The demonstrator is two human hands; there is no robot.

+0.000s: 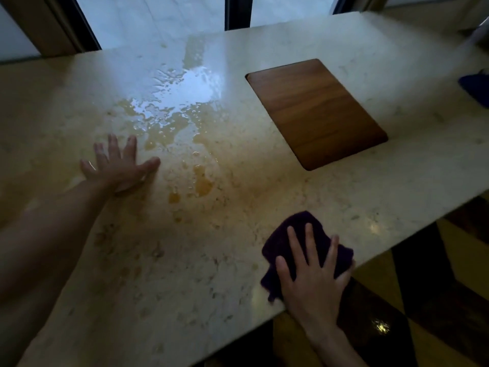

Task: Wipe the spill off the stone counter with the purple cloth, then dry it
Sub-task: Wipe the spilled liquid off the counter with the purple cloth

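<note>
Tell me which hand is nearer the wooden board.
Right. The right hand presses the purple cloth at the counter's near edge, below the wooden board. The left hand lies flat far across the spill, farther away.

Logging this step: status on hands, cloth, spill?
Right hand flat on purple cloth at near counter edge. Left hand flat on counter, beside spill. Spill unwiped. Path clear.

The counter (344, 197) is polished, speckled cream stone, glossy where the amber spill (172, 107) pools. An inset panel (315, 112) is smooth satin wood; the purple cloth (299, 231) looks fuzzy and matt.
</note>
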